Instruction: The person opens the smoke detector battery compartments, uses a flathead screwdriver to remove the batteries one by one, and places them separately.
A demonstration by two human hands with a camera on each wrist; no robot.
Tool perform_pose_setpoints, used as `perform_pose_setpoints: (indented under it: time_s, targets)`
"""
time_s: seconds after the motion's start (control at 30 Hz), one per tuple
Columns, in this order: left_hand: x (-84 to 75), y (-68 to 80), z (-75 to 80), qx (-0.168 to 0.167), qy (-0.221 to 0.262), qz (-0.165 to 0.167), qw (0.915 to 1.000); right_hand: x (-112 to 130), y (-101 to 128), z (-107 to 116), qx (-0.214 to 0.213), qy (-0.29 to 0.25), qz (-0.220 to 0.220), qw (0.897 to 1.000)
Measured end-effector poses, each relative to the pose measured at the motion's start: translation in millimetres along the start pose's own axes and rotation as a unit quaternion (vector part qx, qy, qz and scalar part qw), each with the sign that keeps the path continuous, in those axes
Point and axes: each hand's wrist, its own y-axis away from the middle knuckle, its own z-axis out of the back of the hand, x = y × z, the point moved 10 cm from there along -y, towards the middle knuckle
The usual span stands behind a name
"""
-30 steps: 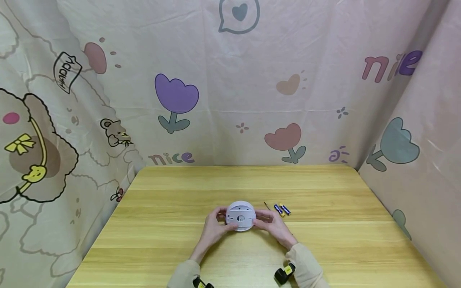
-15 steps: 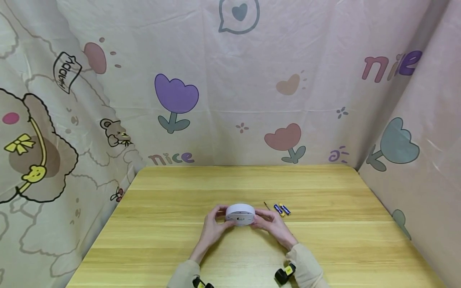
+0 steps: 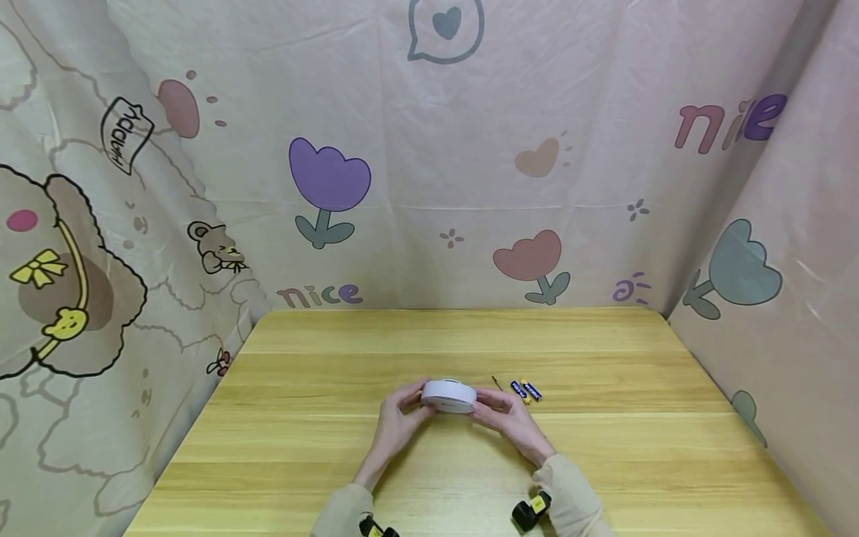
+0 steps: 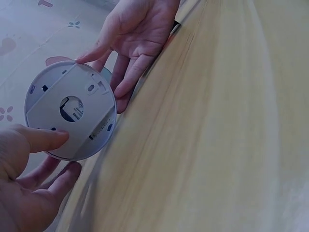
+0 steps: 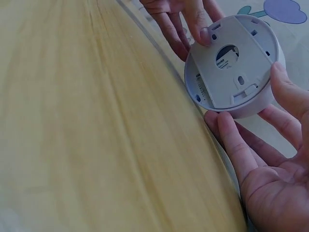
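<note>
A round white device (image 3: pixel 450 396), like a smoke alarm, is held between both hands near the table's middle. In the left wrist view its flat underside (image 4: pixel 50 104) shows a plate with a central hole, small slots and a label behind the hole. My left hand (image 3: pixel 397 424) pinches one side, its thumb (image 4: pixel 50 140) on the plate and fingers behind the rim. Gripping the opposite edge, my right hand (image 3: pixel 511 423) has its thumb (image 5: pixel 287 92) at the rim and fingertips (image 5: pixel 226 118) beneath. The device's top is mostly turned away from the wrist cameras.
Two blue-and-yellow batteries (image 3: pixel 525 390) lie on the wooden table (image 3: pixel 322 373), just beyond the right hand. Beside them is a thin dark rod (image 3: pixel 496 383), too small to identify. Patterned cloth (image 3: pixel 429 171) hangs behind the table and at both sides.
The device has tilted in both hands: its slotted face, earlier toward the head camera, now turns down and away, and the smooth side wall shows. The hands have barely moved.
</note>
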Motion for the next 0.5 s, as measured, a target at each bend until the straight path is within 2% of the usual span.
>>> perform_pose_setpoints:
  time_s: [0.2,0.33,0.5]
  targets:
    - [-0.6,0.1,-2.2,0.016,0.042,0.017,0.9988,-1,1,5,-0.026,0.028,-0.006,0.999]
    - [-3.3,-0.1,-4.7,0.035,0.024,0.014,0.999,-3,2,8,-0.043,0.047,-0.015,0.998]
    - [-4.7,3.3,-13.2,0.098,0.002,0.017,0.995,-4,1,11,-0.053,0.058,-0.021,0.997]
